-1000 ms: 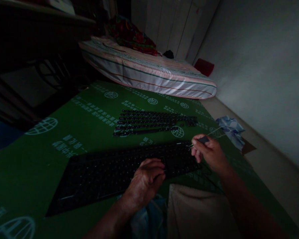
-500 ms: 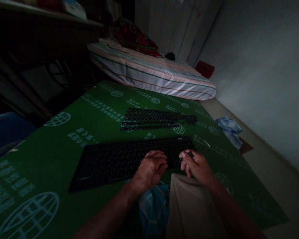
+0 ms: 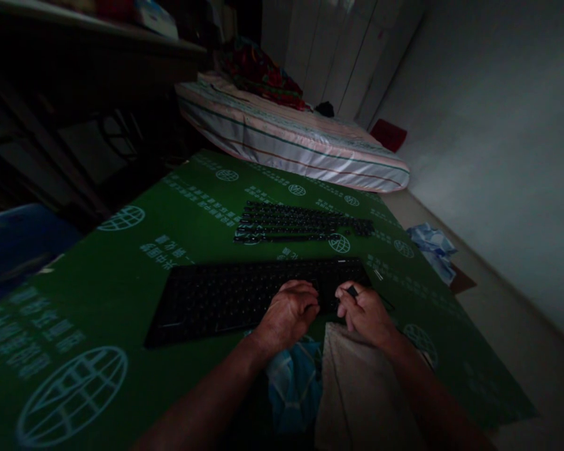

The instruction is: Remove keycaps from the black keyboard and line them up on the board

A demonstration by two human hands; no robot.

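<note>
A black keyboard (image 3: 207,297) lies at a slant on the green sheet, many of its keys off, leaving rows of small pale dots. My left hand (image 3: 291,310) rests closed on its near right part, fingers curled against it; their tips are hidden. Just right of it, over the number-pad end, my right hand (image 3: 361,310) pinches a small tool with a black handle (image 3: 352,291). The tool's lower end is too dark to make out. Beyond the keyboard, loose black keycaps (image 3: 296,219) are laid out in several rows.
The green printed sheet (image 3: 145,300) covers the floor. A mattress (image 3: 301,150) with a striped cover stands at the back, a white wall (image 3: 498,125) on the right. Crumpled plastic (image 3: 432,247) lies by the sheet's right edge. A dark table (image 3: 122,37) stands at left.
The view has shifted slightly, so the keyboard and sheet appear farther right. My right hand has turned a little with the tool, while my left hand keeps its place on the keyboard.
</note>
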